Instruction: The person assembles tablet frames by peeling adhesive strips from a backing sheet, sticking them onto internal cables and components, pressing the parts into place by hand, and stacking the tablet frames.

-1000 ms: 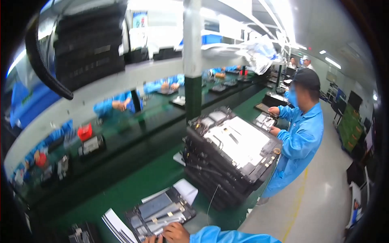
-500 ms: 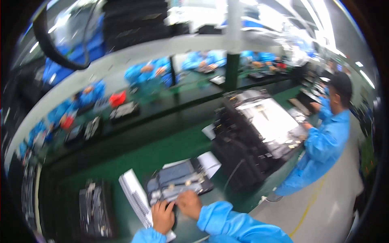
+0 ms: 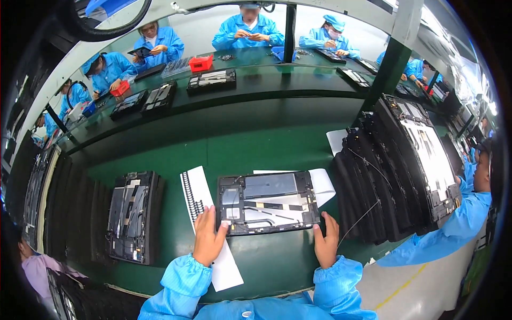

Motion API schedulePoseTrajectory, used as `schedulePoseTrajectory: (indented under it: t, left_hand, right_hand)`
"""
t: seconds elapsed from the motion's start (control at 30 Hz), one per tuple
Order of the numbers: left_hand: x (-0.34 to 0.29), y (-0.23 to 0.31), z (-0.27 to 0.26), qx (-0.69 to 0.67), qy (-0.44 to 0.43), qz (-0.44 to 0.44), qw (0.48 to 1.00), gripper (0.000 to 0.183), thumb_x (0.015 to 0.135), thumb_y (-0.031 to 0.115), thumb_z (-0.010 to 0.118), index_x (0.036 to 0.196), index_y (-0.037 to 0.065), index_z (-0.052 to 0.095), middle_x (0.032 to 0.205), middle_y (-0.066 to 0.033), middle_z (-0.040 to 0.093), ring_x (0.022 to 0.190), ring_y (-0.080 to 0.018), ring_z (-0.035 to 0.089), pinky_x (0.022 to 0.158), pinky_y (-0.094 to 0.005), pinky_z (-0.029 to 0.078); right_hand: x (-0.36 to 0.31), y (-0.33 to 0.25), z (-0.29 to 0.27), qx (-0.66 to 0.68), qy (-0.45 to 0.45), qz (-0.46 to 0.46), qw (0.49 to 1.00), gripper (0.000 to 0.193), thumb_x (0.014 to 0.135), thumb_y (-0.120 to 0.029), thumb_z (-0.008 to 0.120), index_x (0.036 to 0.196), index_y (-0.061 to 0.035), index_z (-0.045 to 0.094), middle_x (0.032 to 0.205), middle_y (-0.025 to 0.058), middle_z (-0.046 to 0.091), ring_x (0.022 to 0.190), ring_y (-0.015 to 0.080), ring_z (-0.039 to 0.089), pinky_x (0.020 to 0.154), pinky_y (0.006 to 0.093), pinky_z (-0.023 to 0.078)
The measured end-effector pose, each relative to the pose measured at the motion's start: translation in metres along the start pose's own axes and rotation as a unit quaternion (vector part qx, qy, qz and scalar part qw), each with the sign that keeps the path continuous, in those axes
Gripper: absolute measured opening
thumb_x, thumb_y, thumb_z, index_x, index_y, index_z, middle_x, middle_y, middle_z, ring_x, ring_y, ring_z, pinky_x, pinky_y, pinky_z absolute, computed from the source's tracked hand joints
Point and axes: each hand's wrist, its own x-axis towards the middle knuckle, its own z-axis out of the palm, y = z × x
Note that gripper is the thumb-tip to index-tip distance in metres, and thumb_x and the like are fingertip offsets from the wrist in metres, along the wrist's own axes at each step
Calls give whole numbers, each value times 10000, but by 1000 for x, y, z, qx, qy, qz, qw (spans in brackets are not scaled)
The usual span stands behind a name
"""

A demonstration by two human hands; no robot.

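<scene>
In front of me lies an opened tablet [image 3: 268,204] with dark edges, exposed grey panels, dark strips and cables. My left hand [image 3: 209,237] grips its lower left corner, thumb on the top edge and fingers along the side. At the lower right corner, my right hand [image 3: 327,241] holds the tablet from the other side, thumb against the front edge. A white sheet with a printed column of black marks [image 3: 192,186] runs partly under my left hand. White paper [image 3: 322,186] sticks out behind the tablet's right end.
A tall stack of black trays [image 3: 373,181] with open devices stands right, a loose thin cable across it. Another stack [image 3: 130,218] sits left. A co-worker in blue [image 3: 469,208] is at the right. Several people work at a raised far bench [image 3: 266,80] holding red bins [image 3: 201,64].
My view has swung right and steadied. My hands have moved from close together at the tablet's lower left to opposite ends of it. The tablet now lies straighter in front of me.
</scene>
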Motion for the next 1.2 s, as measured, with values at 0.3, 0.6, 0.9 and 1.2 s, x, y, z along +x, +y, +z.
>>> schedulePoseTrajectory:
  t: [0.3, 0.6, 0.9, 1.2]
  left_hand:
    - [-4, 15, 24, -152, 82, -69, 983, 530, 700, 34, 624, 1202, 14, 455, 1301, -226, 347, 1188, -344, 372, 975, -365, 307]
    - [-41, 56, -76, -193, 158, -130, 960, 536, 690, 7, 602, 1199, -8, 435, 1315, -203, 321, 1160, -316, 379, 962, -363, 302]
    - [-91, 48, -126, -136, 354, -182, 907, 437, 790, 77, 586, 1198, 7, 445, 1299, -146, 278, 1101, -245, 397, 908, -317, 338]
    - [-92, -3, -100, -51, 483, -283, 827, 504, 789, 90, 625, 1228, -2, 393, 1277, -135, 234, 1056, -241, 417, 903, -336, 349]
  right_hand:
    - [1, -20, 2, 211, -36, 40, 976, 534, 643, 40, 612, 1157, 45, 469, 1127, 140, 456, 1046, 248, 466, 895, 322, 378]
    - [21, -93, -13, 423, -104, -53, 899, 624, 627, 71, 586, 1218, 56, 387, 1213, 170, 334, 1147, 271, 389, 966, 360, 340]
    - [48, -191, 119, 545, -124, 5, 829, 198, 734, 13, 586, 901, 1, 478, 1049, 136, 472, 995, 208, 464, 894, 313, 357]
    - [44, -263, 256, 499, -234, -93, 829, 115, 790, -76, 605, 830, -3, 525, 918, 107, 575, 868, 197, 545, 790, 280, 416]
